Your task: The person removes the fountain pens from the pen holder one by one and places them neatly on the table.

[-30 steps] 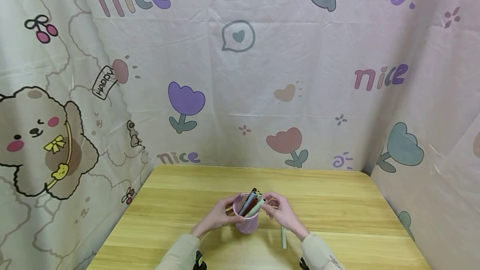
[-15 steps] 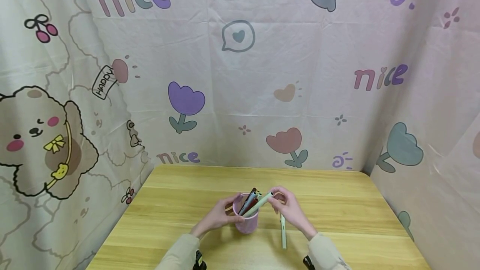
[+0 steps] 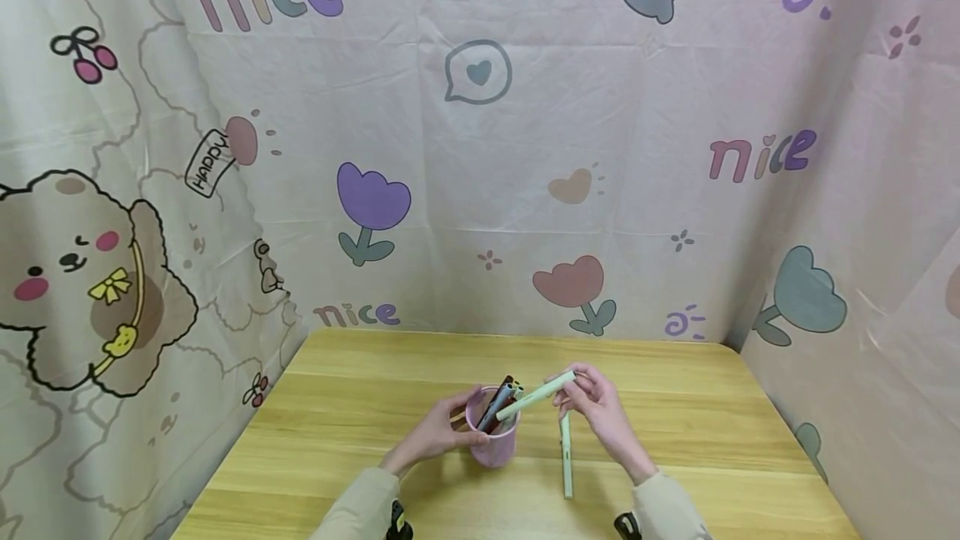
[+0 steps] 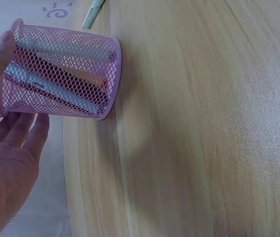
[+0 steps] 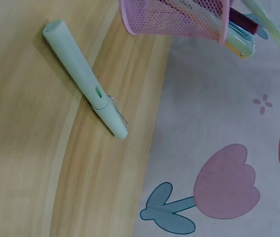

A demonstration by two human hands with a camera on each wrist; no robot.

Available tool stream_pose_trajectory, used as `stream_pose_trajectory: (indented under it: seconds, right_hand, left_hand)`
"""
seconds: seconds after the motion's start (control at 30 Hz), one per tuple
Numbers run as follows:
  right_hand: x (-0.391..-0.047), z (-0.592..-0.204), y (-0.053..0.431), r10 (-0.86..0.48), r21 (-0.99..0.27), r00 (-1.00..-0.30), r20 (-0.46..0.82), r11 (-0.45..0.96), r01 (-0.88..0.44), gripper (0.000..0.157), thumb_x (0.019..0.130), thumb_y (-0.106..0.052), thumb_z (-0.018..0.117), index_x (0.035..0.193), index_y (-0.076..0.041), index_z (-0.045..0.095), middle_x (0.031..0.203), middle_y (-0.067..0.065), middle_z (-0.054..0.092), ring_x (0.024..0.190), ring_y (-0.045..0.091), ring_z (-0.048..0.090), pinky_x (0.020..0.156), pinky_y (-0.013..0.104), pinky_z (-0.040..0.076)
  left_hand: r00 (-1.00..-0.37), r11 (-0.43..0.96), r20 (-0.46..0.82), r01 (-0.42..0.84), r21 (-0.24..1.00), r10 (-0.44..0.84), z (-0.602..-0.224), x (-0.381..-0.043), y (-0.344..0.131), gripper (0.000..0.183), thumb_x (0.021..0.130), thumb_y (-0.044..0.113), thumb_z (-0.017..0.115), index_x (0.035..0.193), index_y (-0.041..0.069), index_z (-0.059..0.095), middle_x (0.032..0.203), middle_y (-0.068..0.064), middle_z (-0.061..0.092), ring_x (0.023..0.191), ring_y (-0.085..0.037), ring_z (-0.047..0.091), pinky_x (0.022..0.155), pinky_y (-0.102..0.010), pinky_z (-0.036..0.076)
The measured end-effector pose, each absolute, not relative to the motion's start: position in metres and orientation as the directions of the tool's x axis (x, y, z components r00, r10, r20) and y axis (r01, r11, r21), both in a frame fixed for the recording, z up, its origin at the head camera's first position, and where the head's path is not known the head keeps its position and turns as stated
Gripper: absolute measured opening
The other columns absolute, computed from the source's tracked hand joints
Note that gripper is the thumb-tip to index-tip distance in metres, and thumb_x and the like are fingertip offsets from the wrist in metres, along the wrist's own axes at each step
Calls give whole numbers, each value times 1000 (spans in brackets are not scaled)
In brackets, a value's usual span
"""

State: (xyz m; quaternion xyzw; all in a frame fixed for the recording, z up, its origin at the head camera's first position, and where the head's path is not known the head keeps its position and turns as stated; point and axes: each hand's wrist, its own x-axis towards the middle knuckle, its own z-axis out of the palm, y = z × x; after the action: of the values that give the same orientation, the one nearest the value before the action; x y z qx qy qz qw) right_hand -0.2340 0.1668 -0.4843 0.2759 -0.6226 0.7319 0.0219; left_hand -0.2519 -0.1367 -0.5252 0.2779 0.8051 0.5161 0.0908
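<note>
1. The step in hand looked like a pale green pen's (image 3: 536,394) removal from the pink mesh cup (image 3: 493,450); the next move likely called for clearing its rim.
2. The right hand (image 3: 597,400) pinched that pen's upper end, the lower end above the cup's mouth.
3. The left hand (image 3: 441,430) gripped the cup, short of the table's (image 3: 675,407) far edge.
</note>
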Motion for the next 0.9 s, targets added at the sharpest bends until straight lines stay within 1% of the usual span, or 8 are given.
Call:
stream_pose_trajectory:
  seconds: [0.17,0.27,0.43,0.5,0.63,0.7,0.77,0.9]
  right_hand:
    - [-235,-486,174,-299,-865,-836,461,-363,-347,21,107,-1,38,121,14,36,117,0,74,88,9,71,77,25,66]
    - [-234,-486,177,-257,-848,-847,465,-405,-342,18,107,-1,37,124,6,41,115,0,73,86,9,70,77,23,65]
    - [-235,-488,183,-189,-852,-883,430,-409,-327,30,105,2,42,129,-13,51,111,1,72,81,6,67,72,18,63]
    - [-236,-489,187,-191,-863,-893,409,-398,-310,34,103,4,45,131,-15,52,110,-1,71,81,5,66,72,16,62]
    - [-239,-492,194,-194,-890,-916,352,-372,-263,37,101,5,50,130,-18,53,109,-4,71,81,4,66,73,15,61]
    - [-239,-494,197,-181,-906,-932,314,-350,-238,38,100,5,52,130,-18,53,108,-4,71,80,4,65,73,15,61]
    - [-240,-496,200,-162,-922,-948,273,-326,-210,37,99,5,53,131,-14,52,105,-4,71,79,4,64,72,14,60]
    - [-240,-502,203,-128,-953,-972,197,-256,-159,45,99,4,54,141,8,40,99,-5,72,75,2,61,66,13,57]
  left_hand:
    - [-828,305,144,354,884,542,-526,-252,-137,87,85,21,80,152,-7,33,156,-31,37,140,-51,43,116,-54,43]
    - [-829,305,143,353,884,541,-526,-251,-137,86,85,21,80,152,-6,33,157,-31,36,140,-51,43,116,-54,43]
    - [-832,316,134,347,883,539,-526,-251,-137,88,85,22,80,153,-7,32,157,-31,36,140,-50,43,115,-53,44]
    - [-831,311,132,343,886,540,-525,-251,-137,88,85,21,80,152,-8,31,157,-31,35,140,-51,43,115,-53,44]
    - [-832,310,131,340,888,539,-525,-251,-137,88,86,21,80,153,-8,30,158,-31,35,141,-50,42,115,-52,44]
    - [-832,314,131,343,885,539,-525,-251,-137,88,86,22,80,153,-7,31,158,-30,34,141,-50,42,115,-52,44]
    - [-833,319,129,343,884,538,-525,-251,-137,88,86,23,80,153,-6,32,158,-30,35,142,-49,42,116,-52,43]
    - [-833,317,128,341,885,539,-525,-252,-137,88,85,23,80,153,-5,33,157,-29,37,142,-49,42,116,-52,43]
